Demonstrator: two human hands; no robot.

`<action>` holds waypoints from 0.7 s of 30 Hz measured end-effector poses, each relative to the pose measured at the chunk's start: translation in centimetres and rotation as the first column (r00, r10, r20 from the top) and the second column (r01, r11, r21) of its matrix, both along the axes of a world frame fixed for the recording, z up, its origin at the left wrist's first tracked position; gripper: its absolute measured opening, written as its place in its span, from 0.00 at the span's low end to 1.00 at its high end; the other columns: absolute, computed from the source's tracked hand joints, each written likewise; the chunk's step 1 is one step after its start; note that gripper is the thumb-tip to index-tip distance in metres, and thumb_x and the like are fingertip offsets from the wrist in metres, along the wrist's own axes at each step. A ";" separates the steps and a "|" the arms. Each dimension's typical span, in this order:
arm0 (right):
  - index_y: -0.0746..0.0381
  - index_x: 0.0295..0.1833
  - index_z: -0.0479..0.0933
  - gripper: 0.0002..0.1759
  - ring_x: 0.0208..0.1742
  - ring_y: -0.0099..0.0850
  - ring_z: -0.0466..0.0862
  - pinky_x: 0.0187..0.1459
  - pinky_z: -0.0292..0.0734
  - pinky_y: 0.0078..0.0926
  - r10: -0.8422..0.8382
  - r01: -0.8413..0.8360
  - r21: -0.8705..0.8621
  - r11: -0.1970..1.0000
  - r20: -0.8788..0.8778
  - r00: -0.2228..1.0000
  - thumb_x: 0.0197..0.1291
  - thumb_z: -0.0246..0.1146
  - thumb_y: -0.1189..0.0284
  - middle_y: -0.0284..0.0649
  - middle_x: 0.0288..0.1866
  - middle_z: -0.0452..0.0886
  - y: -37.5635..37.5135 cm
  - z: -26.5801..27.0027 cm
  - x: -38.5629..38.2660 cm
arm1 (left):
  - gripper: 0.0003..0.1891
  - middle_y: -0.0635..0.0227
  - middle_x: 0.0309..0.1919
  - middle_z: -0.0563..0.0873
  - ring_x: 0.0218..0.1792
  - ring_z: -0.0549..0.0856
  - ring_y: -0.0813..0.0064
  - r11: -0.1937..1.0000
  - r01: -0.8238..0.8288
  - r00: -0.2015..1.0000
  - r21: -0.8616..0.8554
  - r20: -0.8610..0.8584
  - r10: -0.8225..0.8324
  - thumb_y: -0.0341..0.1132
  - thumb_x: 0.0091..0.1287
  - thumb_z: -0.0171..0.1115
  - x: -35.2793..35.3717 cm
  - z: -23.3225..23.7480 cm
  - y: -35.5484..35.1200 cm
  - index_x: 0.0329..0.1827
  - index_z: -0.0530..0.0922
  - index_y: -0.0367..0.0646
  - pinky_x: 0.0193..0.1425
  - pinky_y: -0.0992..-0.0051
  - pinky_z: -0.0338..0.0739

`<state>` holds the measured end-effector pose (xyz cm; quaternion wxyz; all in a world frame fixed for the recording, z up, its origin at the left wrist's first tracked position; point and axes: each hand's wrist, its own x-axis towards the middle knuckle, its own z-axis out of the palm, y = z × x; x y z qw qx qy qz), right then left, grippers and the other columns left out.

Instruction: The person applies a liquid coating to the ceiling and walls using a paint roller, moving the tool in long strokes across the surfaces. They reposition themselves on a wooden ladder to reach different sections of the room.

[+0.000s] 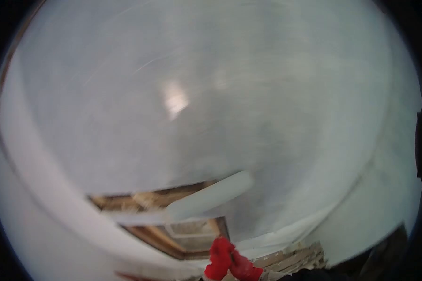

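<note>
A paint roller (pixel 211 194) with a long, pale sleeve lies at a slant across the lower middle of the head view, against or close to the smooth grey-white surface. Below it, my left hand (pixel 219 258), in a red glove, is closed. My right hand (pixel 244 267), also red-gloved, is closed beside it and touches or nearly touches it. Both seem wrapped round the roller's handle. Blur and the gloves hide most of that handle.
A large grey-white surface (pixel 276 107) fills most of the view, with a bright glare patch. A wooden-framed window (pixel 183 255) is at lower left, below a gap showing rough wood (pixel 143 201). Stacked boards (pixel 295 260) are at lower right. A dark object (pixel 421 145) stands at the right edge.
</note>
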<state>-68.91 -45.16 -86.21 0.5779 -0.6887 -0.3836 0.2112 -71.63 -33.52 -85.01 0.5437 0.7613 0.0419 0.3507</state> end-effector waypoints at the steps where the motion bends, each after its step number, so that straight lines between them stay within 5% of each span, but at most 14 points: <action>1: 0.66 0.72 0.49 0.34 0.64 0.43 0.72 0.61 0.67 0.36 0.019 -0.022 0.053 0.998 0.048 0.999 0.63 0.52 0.70 0.55 0.65 0.66 0.5 0.4 -0.2 | 0.09 0.64 0.23 0.78 0.27 0.77 0.62 0.994 -0.019 0.997 0.112 0.072 0.010 0.33 0.64 0.48 0.3 -0.4 0.9 0.26 0.73 0.42 0.39 0.65 0.70; 2: 0.66 0.72 0.49 0.34 0.64 0.43 0.72 0.61 0.67 0.36 -0.083 0.079 0.086 0.993 0.040 0.996 0.63 0.52 0.70 0.55 0.65 0.66 1.3 -1.6 -0.3 | 0.11 0.64 0.23 0.78 0.27 0.77 0.64 0.995 -0.010 1.000 0.103 0.025 0.007 0.36 0.65 0.48 0.0 -0.2 1.3 0.26 0.73 0.43 0.39 0.65 0.70; 4: 0.64 0.72 0.51 0.30 0.68 0.36 0.68 0.64 0.64 0.31 0.081 -0.082 0.039 0.996 0.017 0.997 0.67 0.49 0.69 0.50 0.67 0.66 3.7 -7.2 -0.4 | 0.13 0.64 0.22 0.78 0.27 0.77 0.65 0.992 0.056 0.998 0.117 -0.035 -0.052 0.39 0.66 0.48 -0.5 1.2 1.9 0.26 0.73 0.43 0.40 0.66 0.70; 5: 0.64 0.72 0.51 0.30 0.68 0.36 0.68 0.64 0.64 0.31 0.025 -0.026 0.060 0.998 0.008 1.000 0.67 0.49 0.69 0.50 0.67 0.66 3.6 -4.3 -1.0 | 0.14 0.64 0.21 0.77 0.26 0.77 0.65 0.974 0.094 0.995 0.205 -0.002 -0.095 0.42 0.65 0.48 -0.6 2.0 2.4 0.26 0.73 0.43 0.39 0.67 0.71; 7: 0.65 0.71 0.54 0.25 0.69 0.31 0.65 0.69 0.57 0.25 0.236 0.053 0.487 0.872 -0.511 0.826 0.71 0.43 0.72 0.42 0.69 0.64 2.0 4.2 -2.9 | 0.16 0.63 0.20 0.77 0.26 0.78 0.65 0.939 0.158 0.985 0.306 0.015 -0.171 0.44 0.65 0.48 -1.5 1.8 2.7 0.25 0.73 0.43 0.38 0.68 0.72; 8: 0.64 0.71 0.54 0.25 0.70 0.29 0.63 0.71 0.55 0.24 0.480 0.058 0.677 0.733 -0.576 0.661 0.72 0.43 0.68 0.40 0.70 0.62 4.8 -2.6 -2.0 | 0.10 0.63 0.27 0.76 0.30 0.77 0.68 0.987 0.126 0.987 0.097 -0.110 -0.115 0.38 0.64 0.49 -2.5 0.5 3.1 0.31 0.73 0.40 0.37 0.71 0.72; 9: 0.64 0.71 0.54 0.25 0.70 0.29 0.63 0.71 0.55 0.24 0.469 0.090 0.691 0.717 -0.575 0.670 0.72 0.43 0.68 0.40 0.70 0.62 5.6 -3.7 -2.2 | 0.06 0.62 0.33 0.76 0.34 0.76 0.71 0.993 0.053 0.965 -0.106 -0.248 -0.079 0.31 0.63 0.51 -3.2 0.1 3.1 0.37 0.73 0.38 0.37 0.74 0.72; 10: 0.65 0.71 0.54 0.25 0.70 0.29 0.64 0.70 0.56 0.24 0.538 0.130 0.737 0.664 -0.591 0.601 0.72 0.42 0.68 0.40 0.70 0.62 6.5 -4.4 -2.3 | 0.05 0.69 0.24 0.69 0.25 0.68 0.76 0.999 0.030 0.996 0.036 -0.086 -0.027 0.30 0.60 0.52 -2.9 4.6 0.5 0.27 0.67 0.43 0.28 0.78 0.64; 15: 0.66 0.70 0.57 0.24 0.68 0.30 0.66 0.68 0.60 0.25 0.826 0.276 0.872 0.404 -0.477 0.300 0.73 0.41 0.66 0.41 0.68 0.64 8.7 -4.8 -1.9 | 0.06 0.68 0.22 0.69 0.24 0.69 0.75 0.995 0.087 0.993 0.055 -0.085 -0.082 0.29 0.59 0.51 -3.1 3.7 1.5 0.24 0.66 0.43 0.27 0.78 0.64; 17: 0.65 0.69 0.58 0.25 0.66 0.33 0.68 0.66 0.62 0.27 0.763 0.176 0.869 0.462 -0.490 0.422 0.72 0.42 0.65 0.43 0.67 0.66 7.7 -3.5 -1.5 | 0.07 0.67 0.23 0.71 0.25 0.71 0.75 0.933 0.048 0.998 0.357 0.013 -0.057 0.31 0.61 0.51 -2.9 4.3 1.4 0.25 0.66 0.43 0.28 0.77 0.67; 18: 0.65 0.69 0.59 0.25 0.65 0.34 0.69 0.65 0.63 0.28 0.675 0.095 0.839 0.535 -0.493 0.549 0.72 0.42 0.64 0.43 0.67 0.66 6.9 -2.8 -1.3 | 0.07 0.67 0.23 0.71 0.25 0.71 0.75 0.928 0.061 0.997 0.367 0.010 -0.070 0.31 0.61 0.51 -2.8 4.5 1.2 0.25 0.66 0.43 0.28 0.77 0.67; 21: 0.64 0.68 0.61 0.26 0.63 0.37 0.71 0.63 0.66 0.31 0.210 -0.074 0.506 0.860 -0.219 0.953 0.70 0.44 0.62 0.45 0.65 0.68 4.3 -0.7 -1.2 | 0.07 0.65 0.25 0.74 0.27 0.74 0.73 0.992 -0.069 0.952 -0.106 -0.305 0.034 0.32 0.62 0.51 -2.8 5.0 0.4 0.27 0.68 0.41 0.31 0.76 0.69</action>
